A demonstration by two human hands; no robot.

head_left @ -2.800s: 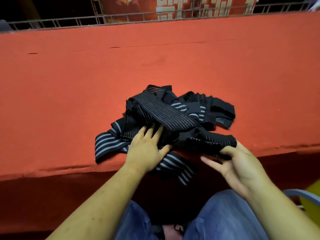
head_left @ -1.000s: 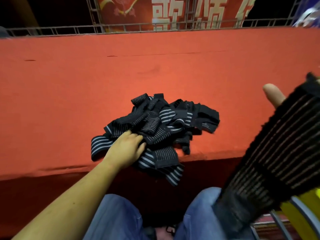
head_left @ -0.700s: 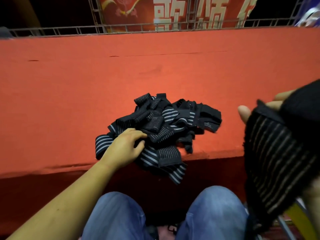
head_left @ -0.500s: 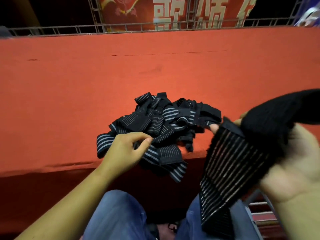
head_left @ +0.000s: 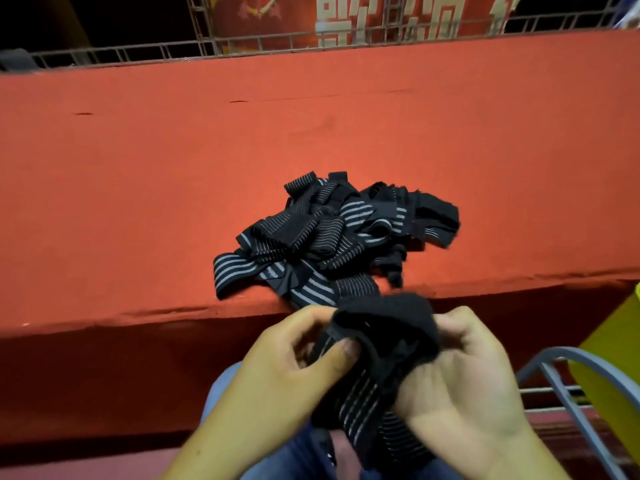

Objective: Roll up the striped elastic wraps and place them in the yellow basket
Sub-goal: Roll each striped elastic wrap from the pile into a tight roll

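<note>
A tangled pile of black striped elastic wraps (head_left: 332, 233) lies on the red table (head_left: 173, 188) near its front edge. Below that edge, over my lap, both hands hold one black striped wrap (head_left: 381, 344). My left hand (head_left: 294, 362) pinches its upper end between thumb and fingers. My right hand (head_left: 460, 372) grips the same end from the right, fingers curled round it. The rest of the wrap hangs down toward my knees. A part of the yellow basket (head_left: 620, 355) shows at the right edge.
A grey metal chair frame (head_left: 561, 386) stands at the lower right, in front of the basket. A metal railing (head_left: 242, 46) and a red banner run behind the table's far edge. My blue jeans fill the bottom middle.
My left hand has left the pile and joined my right hand on the wrap. The right hand has brought that wrap down from the right to the middle, in front of my lap.
</note>
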